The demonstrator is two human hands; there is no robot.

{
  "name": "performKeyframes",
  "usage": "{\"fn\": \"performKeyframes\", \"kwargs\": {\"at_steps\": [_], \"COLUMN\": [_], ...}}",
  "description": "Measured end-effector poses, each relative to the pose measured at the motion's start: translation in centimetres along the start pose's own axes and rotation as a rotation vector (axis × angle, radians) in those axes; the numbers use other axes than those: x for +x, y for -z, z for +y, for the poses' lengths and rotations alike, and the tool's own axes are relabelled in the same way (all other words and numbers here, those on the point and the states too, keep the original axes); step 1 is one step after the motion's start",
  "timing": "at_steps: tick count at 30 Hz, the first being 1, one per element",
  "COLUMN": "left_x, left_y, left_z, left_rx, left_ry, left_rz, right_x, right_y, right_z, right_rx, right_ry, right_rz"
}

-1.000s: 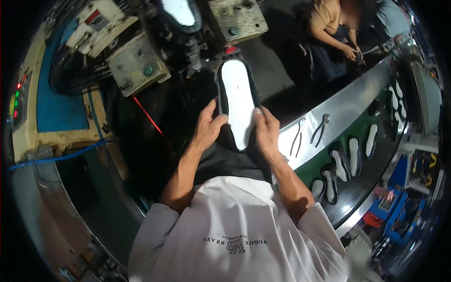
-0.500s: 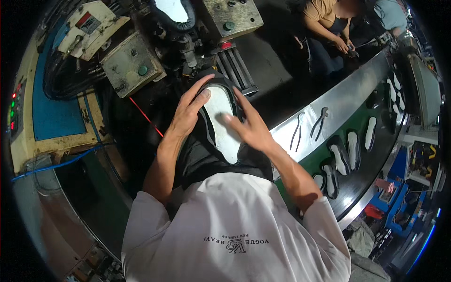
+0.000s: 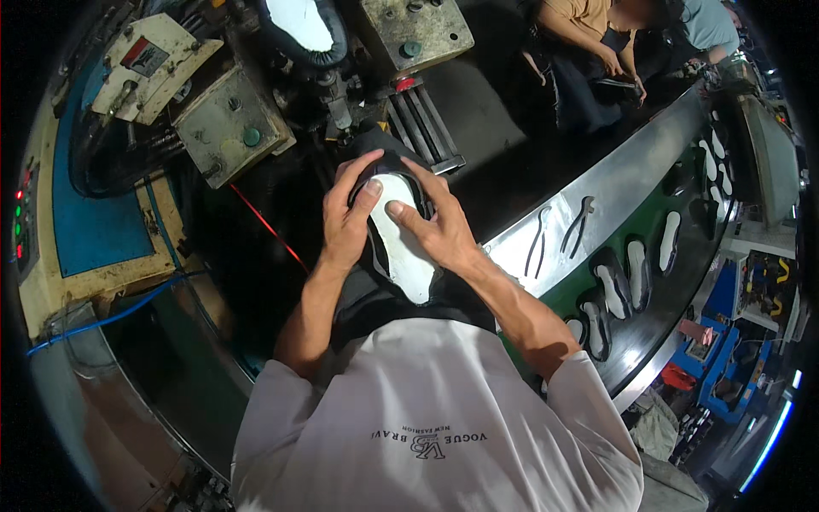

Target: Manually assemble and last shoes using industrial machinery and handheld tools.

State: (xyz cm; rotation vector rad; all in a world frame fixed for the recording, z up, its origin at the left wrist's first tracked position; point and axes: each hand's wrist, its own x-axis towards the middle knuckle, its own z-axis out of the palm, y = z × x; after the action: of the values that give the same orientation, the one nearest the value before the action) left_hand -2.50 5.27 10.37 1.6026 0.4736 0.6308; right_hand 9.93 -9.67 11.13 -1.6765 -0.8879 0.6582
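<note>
Between my two hands is a dark shoe upper [image 3: 401, 243] with its white sole side facing up, its wide end away from me and its narrow end near my lap. My left hand [image 3: 348, 218] wraps the far left edge, thumb lying on the white surface. On the opposite edge, my right hand [image 3: 437, 224] grips with the thumb pressed on the white surface and fingers curled around the dark rim. Both hands are closed on it; the underside is hidden. Just beyond stands a machine, with another white-bottomed shoe upper [image 3: 300, 30] set on it.
Two control boxes [image 3: 229, 126] [image 3: 414, 34] with green buttons flank the machine. Two pairs of pincers [image 3: 578, 227] [image 3: 536, 242] lie on a metal ledge [image 3: 627, 183] at right. Beyond it, several shoe uppers [image 3: 638, 275] rest on a green conveyor. A co-worker [image 3: 589, 51] sits at far right.
My right thumb has come down from above onto the white surface, and my right fingers have closed around the rim. The co-worker's hands now hold a dark object differently.
</note>
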Motion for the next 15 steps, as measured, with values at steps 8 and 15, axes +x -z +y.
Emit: {"fn": "performKeyframes", "kwargs": {"at_steps": [8, 15], "left_x": [1.5, 0.7], "left_y": [0.8, -0.9], "left_z": [-1.1, -2.7], "left_rx": [0.042, 0.174], "left_ry": [0.074, -0.081], "left_rz": [-0.099, 0.147], "right_x": [2.0, 2.5], "right_y": [0.3, -1.7], "right_z": [0.0, 0.5], "right_rx": [0.095, -0.049], "right_ry": [-0.137, 0.052], "right_rz": [-0.067, 0.065]}}
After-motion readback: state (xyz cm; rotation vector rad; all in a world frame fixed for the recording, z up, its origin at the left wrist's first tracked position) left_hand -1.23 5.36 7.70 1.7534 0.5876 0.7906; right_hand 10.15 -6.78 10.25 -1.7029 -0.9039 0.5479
